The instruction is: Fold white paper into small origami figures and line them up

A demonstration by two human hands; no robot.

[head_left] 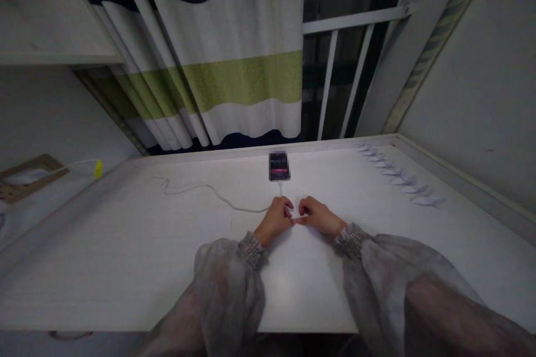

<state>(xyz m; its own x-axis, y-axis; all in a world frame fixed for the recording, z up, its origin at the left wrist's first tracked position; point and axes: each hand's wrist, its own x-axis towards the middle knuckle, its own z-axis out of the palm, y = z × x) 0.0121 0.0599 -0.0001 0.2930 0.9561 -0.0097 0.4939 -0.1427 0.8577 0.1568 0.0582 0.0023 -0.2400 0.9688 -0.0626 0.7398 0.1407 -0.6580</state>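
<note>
Both hands meet near the middle of the white desk [167, 268], just in front of a phone. A small piece of white paper [296, 213] is pinched between them. My left hand [277, 218] grips its left side with thumb and fingers, the wrist in a gathered grey cuff. On the other side, my right hand [319, 215] is closed on the paper's right side, fingers curled. The thumbs nearly touch at the near edge. Folds in the paper are too small and pale to make out. The phone [278, 166] has a blurred dark screen.
A white cable [209, 187] runs from the phone leftward over the desk. Several folded white paper cranes [402, 178] stand in a row at the right back. A pale paper sheet [214, 226] lies left of my hands. Striped curtains [243, 78] hang behind the desk.
</note>
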